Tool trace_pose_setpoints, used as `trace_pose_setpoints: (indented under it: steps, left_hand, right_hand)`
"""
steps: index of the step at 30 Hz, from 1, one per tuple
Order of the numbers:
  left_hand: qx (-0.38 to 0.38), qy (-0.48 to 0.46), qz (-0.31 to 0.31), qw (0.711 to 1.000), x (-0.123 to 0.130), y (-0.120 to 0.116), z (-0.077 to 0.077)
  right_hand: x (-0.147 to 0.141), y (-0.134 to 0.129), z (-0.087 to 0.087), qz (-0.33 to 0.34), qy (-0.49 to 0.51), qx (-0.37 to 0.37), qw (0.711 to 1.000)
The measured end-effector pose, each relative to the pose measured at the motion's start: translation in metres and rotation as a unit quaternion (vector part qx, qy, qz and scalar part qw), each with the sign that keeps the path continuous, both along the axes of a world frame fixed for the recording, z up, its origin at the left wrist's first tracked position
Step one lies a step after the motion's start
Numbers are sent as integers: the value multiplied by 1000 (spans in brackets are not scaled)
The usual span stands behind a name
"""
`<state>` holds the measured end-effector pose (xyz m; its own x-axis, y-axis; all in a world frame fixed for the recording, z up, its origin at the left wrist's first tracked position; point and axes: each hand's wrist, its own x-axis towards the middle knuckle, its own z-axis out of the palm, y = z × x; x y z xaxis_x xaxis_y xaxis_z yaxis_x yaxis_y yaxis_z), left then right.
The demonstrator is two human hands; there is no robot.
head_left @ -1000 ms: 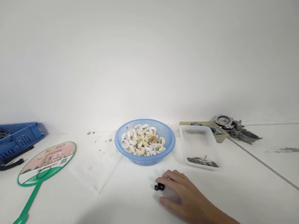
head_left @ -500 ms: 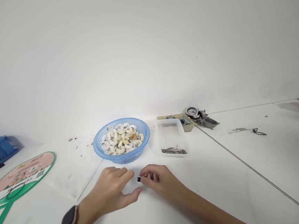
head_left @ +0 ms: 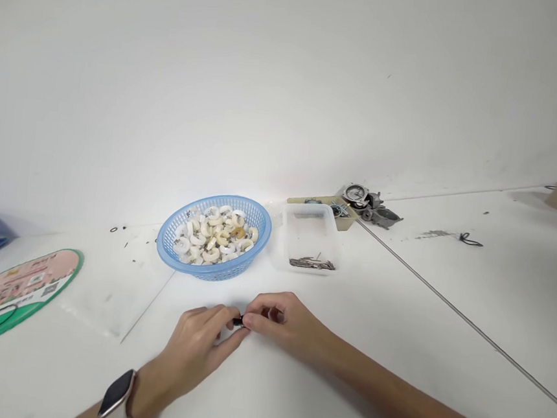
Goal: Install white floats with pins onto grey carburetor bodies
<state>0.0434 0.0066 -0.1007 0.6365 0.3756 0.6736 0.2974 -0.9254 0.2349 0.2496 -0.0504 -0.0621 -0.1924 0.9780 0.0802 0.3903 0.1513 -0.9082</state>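
One stubby black piece point(head_left: 238, 321) — pinched between bare fingers point(head_left: 258, 325)

From the camera on my head, one view looks forward and down over the white desk point(head_left: 422, 352). My hands point(head_left: 193, 339) appear near, at lower centre; a blue basket point(head_left: 231, 269) sits farther off, and wall point(head_left: 288, 93) fills roughly the upper half.
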Motion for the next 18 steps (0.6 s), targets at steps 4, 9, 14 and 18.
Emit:
trace_pose_setpoints:
  steps: [4,9,14,18]
  left_hand:
    - [-4,-1,-3,1000,0,1,3]
    - [24,-12,-3,1000,-1,2,7]
    - [55,-3,-13,998,-4,3,6]
    - [53,1,-22,998,-5,3,7]
  right_hand:
    - [2,1,3,5,-6,1,1000]
    - [3,5,0,16,23,-36,999]
    - [4,6,-2,22,31,-48,998]
    - [4,5,-2,27,24,-45,998]
